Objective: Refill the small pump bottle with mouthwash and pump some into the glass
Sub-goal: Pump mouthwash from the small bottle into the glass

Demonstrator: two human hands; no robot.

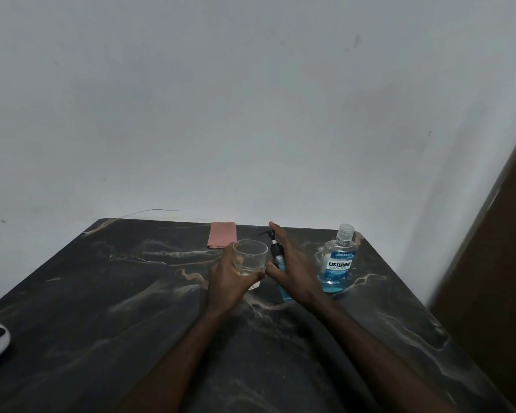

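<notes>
Clear glass (250, 257), lifted in left hand (227, 278)
Right hand (292, 269) wraps small pump bottle (277, 257); mouthwash bottle (338, 260) stands right

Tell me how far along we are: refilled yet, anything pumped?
The refill looks done: the mouthwash bottle stands capped, apart, and the small pump bottle holds blue liquid with its pump head on. In hand: the left hand holds the glass beside the nozzle; the right hand grips the pump bottle, forefinger over the pump head. The glass looks empty, so pumping remains.
</notes>
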